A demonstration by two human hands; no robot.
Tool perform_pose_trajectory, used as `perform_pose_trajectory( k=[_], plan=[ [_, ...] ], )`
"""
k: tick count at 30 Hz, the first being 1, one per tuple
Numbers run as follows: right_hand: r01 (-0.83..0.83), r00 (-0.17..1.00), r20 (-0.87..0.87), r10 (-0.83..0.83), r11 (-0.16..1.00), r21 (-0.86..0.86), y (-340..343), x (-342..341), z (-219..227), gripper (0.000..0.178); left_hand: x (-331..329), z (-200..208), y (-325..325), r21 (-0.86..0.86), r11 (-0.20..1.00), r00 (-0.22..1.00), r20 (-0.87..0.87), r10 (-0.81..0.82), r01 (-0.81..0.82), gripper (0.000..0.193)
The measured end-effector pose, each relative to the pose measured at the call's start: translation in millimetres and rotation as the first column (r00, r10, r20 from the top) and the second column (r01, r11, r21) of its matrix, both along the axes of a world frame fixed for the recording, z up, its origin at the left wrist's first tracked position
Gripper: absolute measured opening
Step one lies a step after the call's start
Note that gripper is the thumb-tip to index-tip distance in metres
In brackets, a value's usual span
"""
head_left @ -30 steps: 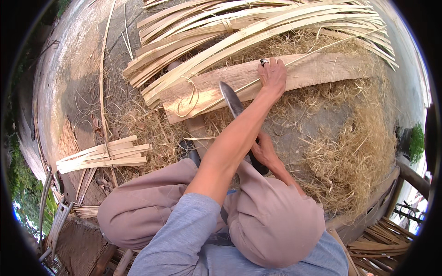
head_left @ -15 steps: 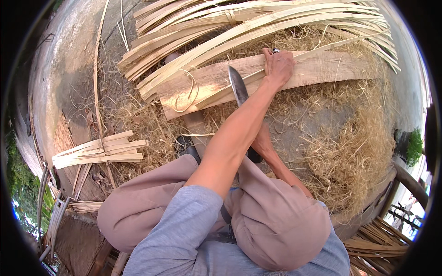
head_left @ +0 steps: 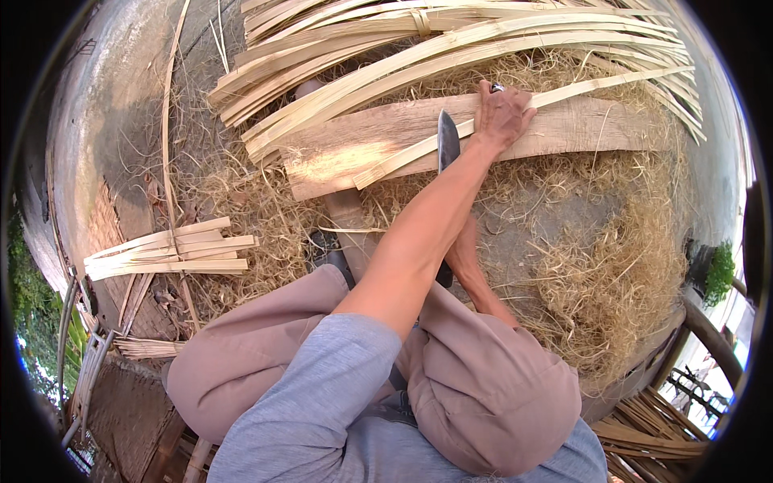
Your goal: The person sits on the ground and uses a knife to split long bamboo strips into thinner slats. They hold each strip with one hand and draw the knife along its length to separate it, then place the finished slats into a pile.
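Note:
My left hand (head_left: pixel 501 121) is closed around a long pale bamboo strip (head_left: pixel 403 161), pressing it down over a wide wooden board (head_left: pixel 322 161). A dark ring-like band shows on one finger. My left forearm crosses in front of my right hand (head_left: pixel 462 245), whose fingers are mostly hidden. That hand grips a knife (head_left: pixel 448 141) with a broad dark blade; the handle's dark end shows below the forearm. The blade points away from me and lies against the strip, just left of my left hand. The strip runs from the board's near left edge toward the far right.
Beyond the board lies a large bundle of split bamboo strips (head_left: pixel 338 101). A smaller bunch of short strips (head_left: pixel 173 253) sits at left. Curly shavings (head_left: pixel 604 274) cover much of the floor, thickest at right. A thick pole (head_left: pixel 350 221) passes under the board.
The knife has moved right along the strip, closer to my left hand, which has shifted slightly right. A loose curled shaving is gone from the board's left end.

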State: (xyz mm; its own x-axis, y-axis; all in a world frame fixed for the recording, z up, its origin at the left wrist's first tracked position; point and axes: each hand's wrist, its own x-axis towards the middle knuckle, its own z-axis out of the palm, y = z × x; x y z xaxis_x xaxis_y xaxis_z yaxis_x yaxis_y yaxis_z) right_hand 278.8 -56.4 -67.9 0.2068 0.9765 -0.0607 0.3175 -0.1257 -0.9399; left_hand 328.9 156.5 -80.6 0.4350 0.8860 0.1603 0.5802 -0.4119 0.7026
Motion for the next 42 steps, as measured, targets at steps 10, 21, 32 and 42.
perform_pose_trajectory(
  k=[10,21,32,42],
  plan=[
    [-0.208,0.973,-0.171,0.154,0.903,-0.376,-5.6,15.6,18.0,0.029,-0.3,-12.1,3.9,-0.096,0.995,1.000,0.021,-0.015,0.017,0.027],
    [-0.257,0.966,-0.089,0.241,0.902,-0.346,-2.5,10.3,28.6,0.026,-0.6,-16.0,-4.3,0.033,0.998,0.990,0.135,0.051,-0.056,0.026],
    [-0.361,0.924,0.006,0.381,0.879,-0.312,2.3,9.6,32.3,0.026,-3.5,-16.1,2.8,0.063,0.998,0.995,0.100,0.006,-0.013,0.019],
    [-0.302,0.952,-0.003,0.305,0.939,-0.163,-5.9,-3.0,38.4,0.034,-2.7,-22.6,-5.3,-0.105,0.994,1.000,-0.025,-0.001,-0.002,0.031]
  ],
)
